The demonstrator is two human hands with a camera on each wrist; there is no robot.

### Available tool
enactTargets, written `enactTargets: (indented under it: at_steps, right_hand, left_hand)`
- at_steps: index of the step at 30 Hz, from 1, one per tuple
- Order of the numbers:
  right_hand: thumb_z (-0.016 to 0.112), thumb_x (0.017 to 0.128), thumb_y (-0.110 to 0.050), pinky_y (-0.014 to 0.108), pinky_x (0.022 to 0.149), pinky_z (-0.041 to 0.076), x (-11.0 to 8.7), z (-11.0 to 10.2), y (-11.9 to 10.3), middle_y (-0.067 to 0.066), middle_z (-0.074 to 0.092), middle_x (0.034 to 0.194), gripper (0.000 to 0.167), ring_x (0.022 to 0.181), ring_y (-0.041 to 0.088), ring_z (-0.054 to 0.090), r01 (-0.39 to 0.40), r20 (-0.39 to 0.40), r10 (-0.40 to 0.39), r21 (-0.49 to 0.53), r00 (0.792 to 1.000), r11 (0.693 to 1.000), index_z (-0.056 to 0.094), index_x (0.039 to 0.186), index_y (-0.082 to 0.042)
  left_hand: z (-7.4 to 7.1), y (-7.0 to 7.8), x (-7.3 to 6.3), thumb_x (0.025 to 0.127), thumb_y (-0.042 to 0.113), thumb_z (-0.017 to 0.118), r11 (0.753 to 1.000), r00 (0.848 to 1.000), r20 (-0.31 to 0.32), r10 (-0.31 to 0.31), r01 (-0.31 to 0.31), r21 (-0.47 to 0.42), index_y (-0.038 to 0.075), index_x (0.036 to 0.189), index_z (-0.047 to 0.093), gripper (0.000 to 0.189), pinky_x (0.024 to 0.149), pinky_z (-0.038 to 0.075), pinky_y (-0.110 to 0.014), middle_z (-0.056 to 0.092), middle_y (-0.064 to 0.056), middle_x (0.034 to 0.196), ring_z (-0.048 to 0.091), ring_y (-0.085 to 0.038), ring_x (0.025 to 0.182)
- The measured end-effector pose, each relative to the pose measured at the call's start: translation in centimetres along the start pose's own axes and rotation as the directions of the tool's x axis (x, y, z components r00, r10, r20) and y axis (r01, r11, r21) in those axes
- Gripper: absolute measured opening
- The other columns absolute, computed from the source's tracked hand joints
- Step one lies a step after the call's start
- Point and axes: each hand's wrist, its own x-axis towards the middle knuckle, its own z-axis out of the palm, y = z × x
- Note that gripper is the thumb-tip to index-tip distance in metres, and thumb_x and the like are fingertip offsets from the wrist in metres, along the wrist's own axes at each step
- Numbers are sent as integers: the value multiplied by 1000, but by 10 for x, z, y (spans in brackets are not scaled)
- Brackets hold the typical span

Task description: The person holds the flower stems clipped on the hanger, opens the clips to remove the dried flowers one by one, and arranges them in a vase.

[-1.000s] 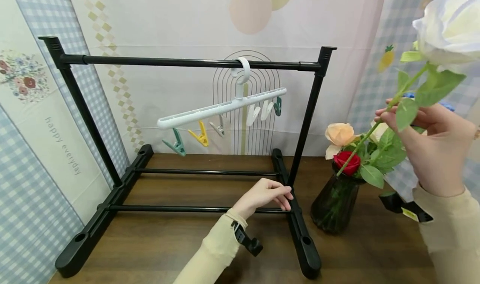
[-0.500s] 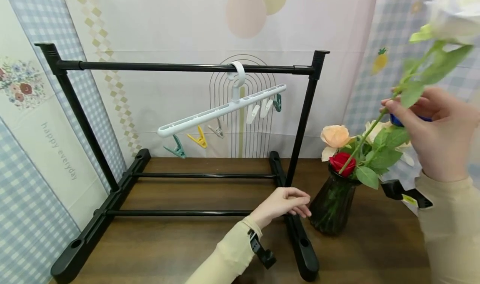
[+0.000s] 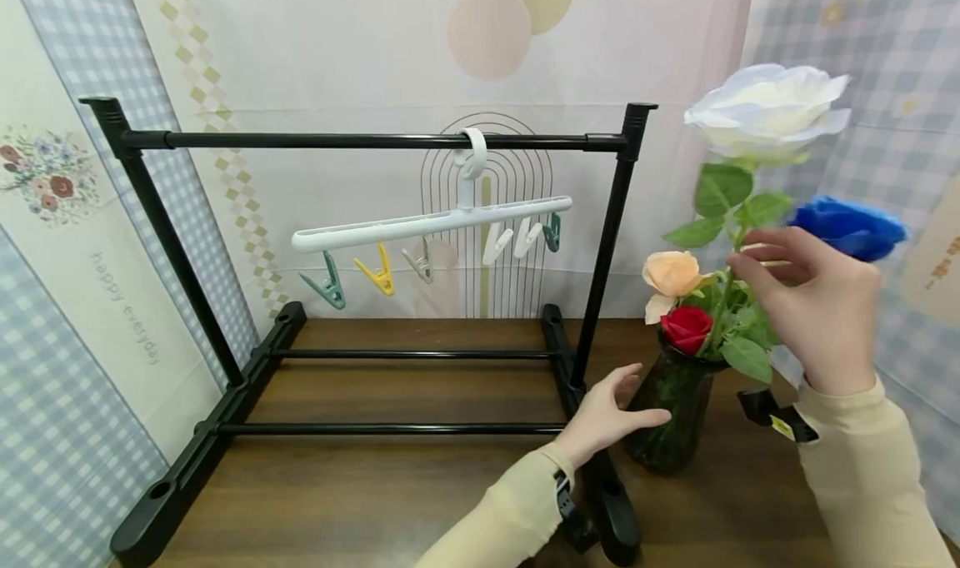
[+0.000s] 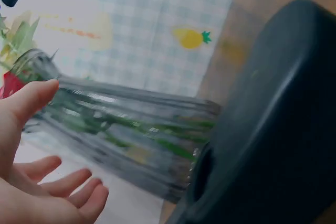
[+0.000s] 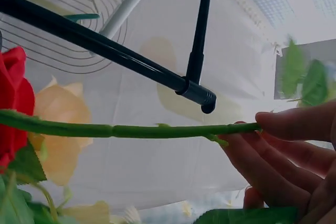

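Note:
My right hand (image 3: 817,301) pinches the green stem (image 5: 131,130) of a white rose (image 3: 768,114) between thumb and fingertips. The flower stands upright above a dark glass vase (image 3: 671,435), its lower stem among the other blooms at the mouth. A red rose (image 3: 686,328), a peach rose (image 3: 671,274) and leaves fill that mouth, while a blue rose (image 3: 851,228) shows behind my right hand. Beside the vase's left side is my left hand (image 3: 611,418), thumb and fingers spread apart and holding nothing. Contact with the glass cannot be made out.
A black rack (image 3: 375,141) stands on the wooden table (image 3: 375,485), its right foot (image 3: 611,501) under my left forearm. From its top bar hangs a white hanger (image 3: 431,222) with several clips, including a yellow one (image 3: 381,272). Patterned cloth (image 3: 337,60) covers the back and sides.
My right hand has brought the white rose left and more upright over the vase. My left hand has moved right to the vase, its fingers spreading. The hanger has turned slightly.

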Motion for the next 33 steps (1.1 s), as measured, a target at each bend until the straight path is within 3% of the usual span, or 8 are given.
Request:
enactTargets:
  at_steps: [5, 9, 12, 14, 16, 19, 21, 33]
  right_hand:
    - [76, 80, -4, -5, 71, 37, -8, 3, 2, -48, 51, 83, 17, 74, -30, 50, 56, -16, -56, -17, 998, 998, 72, 95, 3]
    - [74, 80, -4, -5, 66, 32, -11, 7, 3, -10, 74, 78, 16, 73, -37, 39, 107, 16, -106, -107, 994, 988, 72, 94, 3]
    - [73, 79, -4, -1, 64, 30, -15, 12, 6, 22, 73, 79, 15, 77, -40, 31, 148, 56, -141, -174, 988, 973, 72, 92, 2]
    - [73, 78, -2, 7, 71, 38, -18, 16, 9, 21, 72, 77, 12, 76, -40, 28, 150, 78, -137, -198, 987, 969, 71, 90, 2]
    - [72, 78, 0, 20, 88, 46, -21, 19, 12, 22, 71, 76, 11, 68, -26, 48, 147, 93, -130, -217, 987, 965, 70, 88, 2]
    - [71, 78, 3, 46, 108, 39, -27, 22, 16, 23, 70, 73, 10, 61, 15, 66, 157, 124, -130, -235, 984, 959, 68, 87, 4]
    - [71, 77, 4, 50, 113, 34, -31, 25, 19, 23, 69, 72, 10, 64, 41, 64, 171, 145, -138, -242, 980, 955, 67, 87, 5]
    - [71, 78, 4, 48, 115, 31, -49, 32, 30, 20, 69, 70, 9, 65, 38, 64, 134, 208, -88, -219, 974, 967, 67, 85, 1]
  left_hand:
    - [13, 0, 2, 80, 40, 78, 997, 999, -47, 0, 3, 78, 46, 141, 38, 74, 107, 43, -38, 46, 10, 148, 44, -15, 138]
    - [20, 2, 5, 79, 40, 78, 995, 997, -79, -13, 21, 101, 46, 142, 36, 76, 106, 43, -39, 45, 9, 148, 44, -14, 138]
    - [25, 4, 6, 79, 40, 79, 993, 996, -89, -17, 28, 116, 46, 142, 36, 76, 105, 44, -39, 45, 13, 148, 44, -12, 137]
    - [27, 5, 7, 79, 40, 79, 991, 996, -94, -11, 24, 132, 45, 143, 36, 77, 104, 45, -37, 44, 16, 147, 45, -11, 136]
    - [29, 5, 8, 79, 41, 79, 988, 995, -100, 3, 12, 152, 43, 144, 36, 77, 103, 46, -36, 45, 16, 146, 46, -11, 134]
    - [30, 6, 9, 79, 42, 78, 985, 993, -117, 22, -1, 171, 41, 144, 37, 77, 101, 47, -33, 48, 15, 143, 49, -11, 131]
    - [31, 5, 10, 80, 41, 79, 983, 991, -129, 29, -6, 182, 40, 142, 38, 74, 99, 48, -32, 51, 13, 140, 51, -10, 128]
    - [29, -6, 16, 86, 33, 74, 961, 983, -125, 131, -94, 262, 30, 137, 45, 59, 97, 49, -27, 59, 0, 135, 56, -13, 124]
